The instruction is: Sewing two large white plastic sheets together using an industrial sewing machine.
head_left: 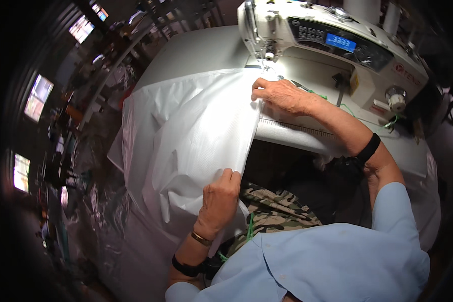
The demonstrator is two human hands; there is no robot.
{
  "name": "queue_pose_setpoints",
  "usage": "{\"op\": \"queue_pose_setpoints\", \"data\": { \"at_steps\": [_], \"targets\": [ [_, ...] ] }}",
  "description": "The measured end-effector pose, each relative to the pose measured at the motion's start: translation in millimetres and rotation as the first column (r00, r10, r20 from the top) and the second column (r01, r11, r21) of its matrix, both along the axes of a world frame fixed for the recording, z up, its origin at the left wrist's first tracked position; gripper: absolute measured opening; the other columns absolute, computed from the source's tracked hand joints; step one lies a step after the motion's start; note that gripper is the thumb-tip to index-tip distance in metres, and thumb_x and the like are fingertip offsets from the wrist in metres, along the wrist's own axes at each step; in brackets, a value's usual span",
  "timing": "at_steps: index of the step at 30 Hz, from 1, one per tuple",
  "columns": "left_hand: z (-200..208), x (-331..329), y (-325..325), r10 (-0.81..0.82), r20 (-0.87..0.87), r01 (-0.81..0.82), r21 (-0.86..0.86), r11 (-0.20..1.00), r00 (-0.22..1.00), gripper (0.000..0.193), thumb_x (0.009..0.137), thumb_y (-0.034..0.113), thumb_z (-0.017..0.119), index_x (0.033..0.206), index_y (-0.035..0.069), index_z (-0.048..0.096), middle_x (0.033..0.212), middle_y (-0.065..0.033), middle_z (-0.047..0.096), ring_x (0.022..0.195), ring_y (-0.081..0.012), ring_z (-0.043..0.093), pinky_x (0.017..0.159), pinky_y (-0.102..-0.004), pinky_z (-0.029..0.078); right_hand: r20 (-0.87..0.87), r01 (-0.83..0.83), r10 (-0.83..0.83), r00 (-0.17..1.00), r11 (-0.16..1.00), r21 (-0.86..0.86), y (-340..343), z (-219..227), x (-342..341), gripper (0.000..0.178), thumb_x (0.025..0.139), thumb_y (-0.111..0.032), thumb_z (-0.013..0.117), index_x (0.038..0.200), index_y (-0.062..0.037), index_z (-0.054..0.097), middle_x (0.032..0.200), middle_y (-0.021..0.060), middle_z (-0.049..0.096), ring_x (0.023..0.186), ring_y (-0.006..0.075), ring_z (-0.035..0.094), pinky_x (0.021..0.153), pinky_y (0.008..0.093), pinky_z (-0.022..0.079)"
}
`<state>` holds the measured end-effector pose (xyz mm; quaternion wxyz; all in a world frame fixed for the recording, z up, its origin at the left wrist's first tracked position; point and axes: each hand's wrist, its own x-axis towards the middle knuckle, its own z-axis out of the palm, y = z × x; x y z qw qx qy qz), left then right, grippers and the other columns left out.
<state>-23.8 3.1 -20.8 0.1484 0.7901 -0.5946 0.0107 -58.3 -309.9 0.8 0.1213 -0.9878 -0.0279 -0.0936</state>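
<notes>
A large sheet of thin, shiny white fabric (196, 116) spreads over the left of the sewing table and hangs down toward my lap. My right hand (282, 95) pinches its right edge just in front of the sewing machine's needle area (268, 63). Lower down the same edge, my left hand (221, 196) grips the fabric with bent fingers, and folds bunch up beside it. The white sewing machine (332, 50) stands at the top right, its lamp lighting the cloth. The fabric's far corner reaches close to the presser foot; whether it lies under the foot is hard to tell.
A ruler strip (297, 127) runs along the table's front edge. Green thread ends (392, 121) hang by the machine's handwheel (396, 98). A lit blue display (341, 42) sits on the machine arm. Crumpled clear plastic (113, 216) lies to the left.
</notes>
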Motion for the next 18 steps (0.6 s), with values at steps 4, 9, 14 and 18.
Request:
{"op": "queue_pose_setpoints", "data": {
  "at_steps": [4,9,14,18],
  "targets": [
    [5,-5,-3,0.061,-0.092,-0.067,-0.062,0.996,0.994,0.012,0.085,0.003,0.065,0.087,0.002,0.053,0.084,-0.0156,0.052,0.07,-0.0378,0.059,0.062,-0.0454,0.048,-0.066,-0.031,0.036,0.997,0.996,0.079,-12,-6,3,0.017,0.095,-0.014,0.061,0.112,-0.0152,0.064,0.116,0.0052,0.059,0.101,0.0225,0.064,0.09,0.0397,0.051],
    [5,-8,-5,0.089,-0.141,-0.102,-0.091,0.991,0.986,0.011,0.085,0.003,0.065,0.087,0.002,0.055,0.083,-0.0156,0.052,0.07,-0.0375,0.06,0.063,-0.045,0.048,-0.064,-0.157,0.171,0.983,0.971,0.181,1,-10,-2,0.015,0.095,-0.022,0.065,0.107,-0.0151,0.068,0.112,0.0032,0.061,0.096,0.0218,0.066,0.085,0.0376,0.054],
    [8,-8,-4,0.106,-0.168,-0.121,-0.084,0.989,0.98,0.01,0.085,0.003,0.066,0.087,0.002,0.056,0.082,-0.016,0.052,0.068,-0.0369,0.059,0.062,-0.0438,0.048,0.082,-0.295,0.286,0.955,0.945,0.139,7,-18,1,0.008,0.087,-0.012,0.069,0.094,-0.0087,0.066,0.097,0.0052,0.063,0.087,0.0246,0.066,0.076,0.0376,0.054],
    [14,-9,-11,0.095,-0.136,-0.109,-0.097,0.989,0.986,0.022,0.084,0.003,0.067,0.105,0.001,0.059,0.084,-0.0139,0.055,0.071,-0.0338,0.06,0.063,-0.0413,0.048,0.202,-0.354,0.327,0.923,0.928,0.114,3,-26,3,0.005,0.087,-0.009,0.068,0.09,-0.0079,0.065,0.091,0.005,0.062,0.081,0.0259,0.065,0.072,0.0382,0.053]
  ]
}}
